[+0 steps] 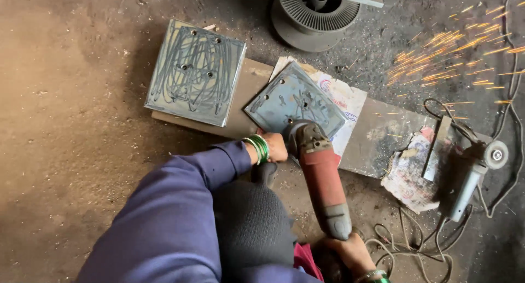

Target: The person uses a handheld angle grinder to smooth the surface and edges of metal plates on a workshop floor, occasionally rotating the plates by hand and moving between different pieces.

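The left hand is closed around the side handle at the head of the grinder, fingers curled and green bangles at the wrist. The right hand wraps the rear of the red body, low in the frame, its fingers mostly hidden under the tool. Both hands grip it firmly.

The grinder's head sits on the near corner of a square plate, which lies tilted like a diamond on a long board, partly over a sheet of printed paper. Sparks fly off to the upper right, away from the person.

To grind well here, it seems wise to hold the disc at a shallow angle, press lightly and evenly, and brace the plate, since nothing visible clamps it.

Beside it, to the left and apart, lies a second plate, covered in scribbled marks with a few holes. Farther right, a second grinder rests by torn paper, its cable looped on the floor near the right hand. A wire spool stands at the top.
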